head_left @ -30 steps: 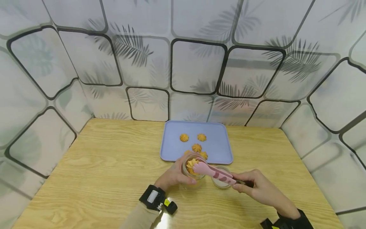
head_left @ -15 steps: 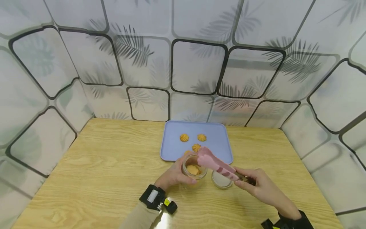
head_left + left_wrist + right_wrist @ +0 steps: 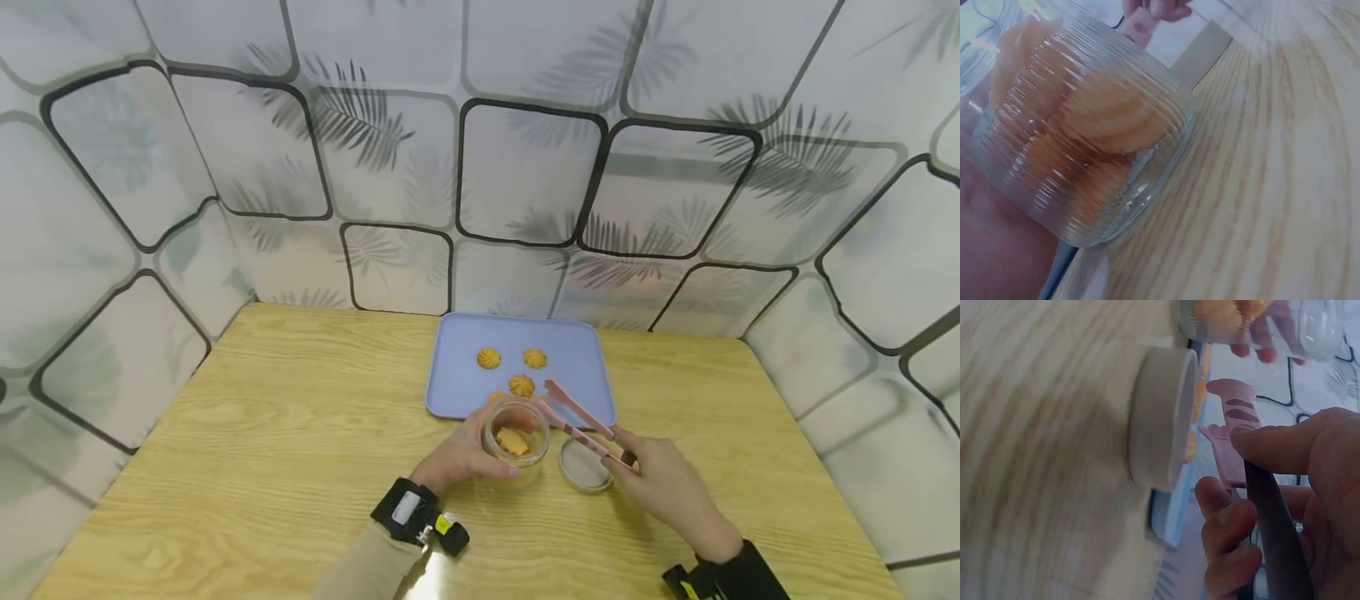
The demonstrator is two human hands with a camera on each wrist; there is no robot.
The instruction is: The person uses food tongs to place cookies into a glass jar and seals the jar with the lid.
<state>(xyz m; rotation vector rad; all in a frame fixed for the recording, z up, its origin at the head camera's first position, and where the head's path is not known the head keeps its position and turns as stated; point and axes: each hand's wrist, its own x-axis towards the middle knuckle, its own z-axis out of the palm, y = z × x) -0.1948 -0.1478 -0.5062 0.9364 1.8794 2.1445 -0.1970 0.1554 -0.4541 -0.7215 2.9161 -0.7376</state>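
My left hand [image 3: 474, 454] grips a clear glass jar [image 3: 1147, 81] round its side, its open mouth facing up. Ribbed walls let several golden swirl cookies [image 3: 1116, 112] show inside. A pair of pink-ended tongs [image 3: 576, 408] is held in my right hand [image 3: 663, 479], thumb on one dark handle and fingers curled round the other. The two tong arms [image 3: 1241, 411] stand apart with nothing seen between them, their tips just right of the jar mouth and over the tray's front edge. More cookies [image 3: 521, 385] lie on the blue tray [image 3: 577, 346], some partly hidden behind the jar.
A round, pale lid [image 3: 585, 467] lies on the wooden table [image 3: 300, 433] right of the jar, below the tongs. The tray reaches the back edge, near the patterned fabric wall [image 3: 397, 267]. Similar walls stand at both sides.
The tongs have come out of the jar and moved right, turning and spreading apart. The cookie seen at the jar's mouth earlier is no longer there. The left hand keeps hold of the jar.
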